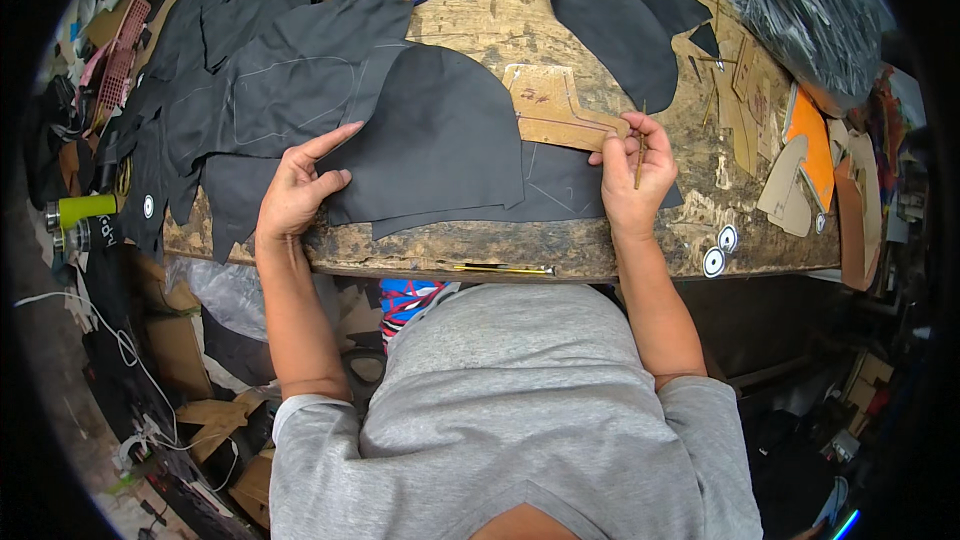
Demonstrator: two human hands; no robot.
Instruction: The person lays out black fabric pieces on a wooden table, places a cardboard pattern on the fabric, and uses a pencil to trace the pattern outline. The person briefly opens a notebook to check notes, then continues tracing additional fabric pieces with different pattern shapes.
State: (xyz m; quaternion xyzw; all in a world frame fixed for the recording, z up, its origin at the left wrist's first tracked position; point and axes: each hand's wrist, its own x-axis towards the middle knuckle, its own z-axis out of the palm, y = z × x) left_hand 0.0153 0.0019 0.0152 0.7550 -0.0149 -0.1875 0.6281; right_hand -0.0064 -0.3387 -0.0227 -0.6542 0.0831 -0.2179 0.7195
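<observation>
My left hand (303,180) has thumb and forefinger spread, with their tips at the left edge of a smooth black leather-like piece (440,140). That piece has a rounded top and lies over other black sheets. My right hand (638,162) pinches the narrow end of a brown cardboard template (550,108) with lines marked on it. The template's wide end rests by the black piece's right edge. A thin gold-brown stick, perhaps a pen (640,162), is also held upright among the right fingers. Beneath lies a black sheet (565,180) with pale drawn lines.
More black sheets (290,90), one with a pale outline, cover the worn wooden table's (490,30) left. A black piece (625,20) lies farther back, near a dark plastic bag (800,20). Cardboard templates (785,180) are at right. A yellow-black stick (505,269) lies along the front edge.
</observation>
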